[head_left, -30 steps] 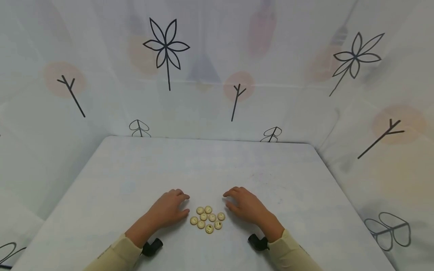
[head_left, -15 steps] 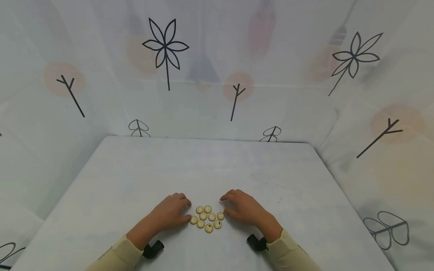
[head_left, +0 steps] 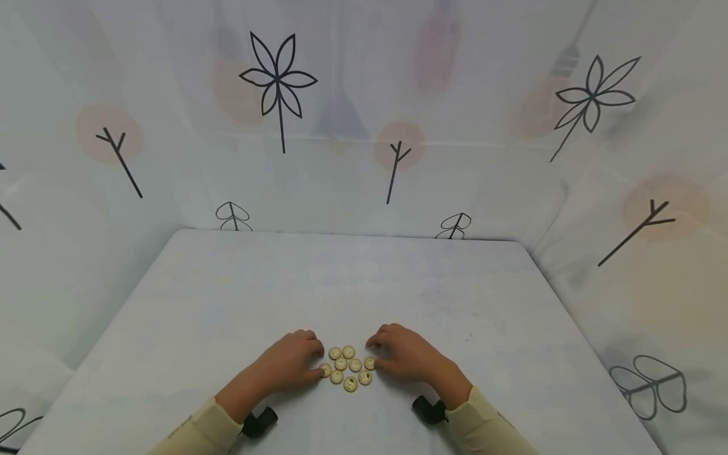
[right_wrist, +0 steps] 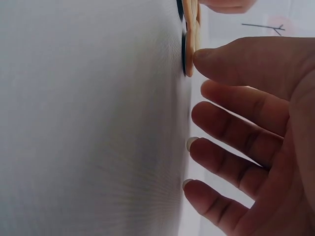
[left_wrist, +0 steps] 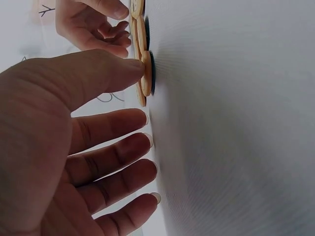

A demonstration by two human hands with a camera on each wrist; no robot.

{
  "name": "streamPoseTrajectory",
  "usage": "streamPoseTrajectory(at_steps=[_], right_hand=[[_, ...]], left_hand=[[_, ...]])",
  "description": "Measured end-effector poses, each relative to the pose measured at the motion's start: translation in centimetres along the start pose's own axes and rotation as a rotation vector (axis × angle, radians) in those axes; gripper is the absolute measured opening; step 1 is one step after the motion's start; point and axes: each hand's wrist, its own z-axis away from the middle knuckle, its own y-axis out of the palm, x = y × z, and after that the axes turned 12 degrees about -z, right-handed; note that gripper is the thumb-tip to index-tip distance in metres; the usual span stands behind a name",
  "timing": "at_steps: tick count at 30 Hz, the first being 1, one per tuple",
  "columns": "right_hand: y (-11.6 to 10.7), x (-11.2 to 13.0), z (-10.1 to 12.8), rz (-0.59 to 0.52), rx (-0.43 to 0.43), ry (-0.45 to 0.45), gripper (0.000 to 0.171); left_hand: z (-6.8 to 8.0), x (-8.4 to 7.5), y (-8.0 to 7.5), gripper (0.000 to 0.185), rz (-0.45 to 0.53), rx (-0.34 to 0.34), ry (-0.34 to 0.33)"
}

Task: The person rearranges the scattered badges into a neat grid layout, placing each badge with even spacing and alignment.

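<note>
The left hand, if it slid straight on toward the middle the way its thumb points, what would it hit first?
The left hand would first meet the leftmost of the small round cream wooden buttons; the left wrist view shows its thumb tip seemingly already touching that button's edge. Beyond the cluster is the right hand.

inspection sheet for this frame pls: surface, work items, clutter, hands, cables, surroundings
Surface: white table, pale and flat, faint marks right of the middle.
Work items: cluster of small round cream buttons lying flat near the front edge, packed edge to edge between the hands.
Clutter: nothing seen.
Hands: left hand on the table, its thumb tip touching the leftmost button; fingers nearly straight in the left wrist view. Right hand likewise, its thumb touching the rightmost button. Neither grips anything.
Cables: nothing seen; only a black wrist camera mount under each cream sleeve.
Surroundings: white fabric backdrop printed with black flowers and twigs, enclosing the table on three sides.
</note>
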Motion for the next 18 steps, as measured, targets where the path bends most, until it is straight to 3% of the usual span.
streamPoseTrajectory(at_steps=[10, 18], right_hand=[[-0.18, 0.55, -0.09, -0.036, 0.044, -0.012, 0.025], [-0.1, 0.65, -0.19, -0.069, 0.059, -0.028, 0.022]], left_hand=[[-0.02, -0.26, 0.04, 0.026, 0.001, 0.02, 0.022], [-0.08, -0.18, 0.15, 0.019, -0.009, -0.015, 0.073]])
